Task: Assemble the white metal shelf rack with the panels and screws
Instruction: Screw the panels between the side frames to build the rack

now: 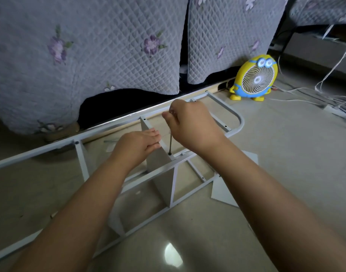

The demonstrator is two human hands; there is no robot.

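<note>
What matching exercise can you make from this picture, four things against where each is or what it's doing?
1 left hand; 2 right hand; 3 yellow-and-blue cartoon fan; 4 flat grey panel.
A stands beside the quilted grey cover; B lies partly under the white metal frame; C grips the thin dark tool; D touches the upright white panel.
Pairs: 1-D, 2-C, 3-A, 4-B.
</note>
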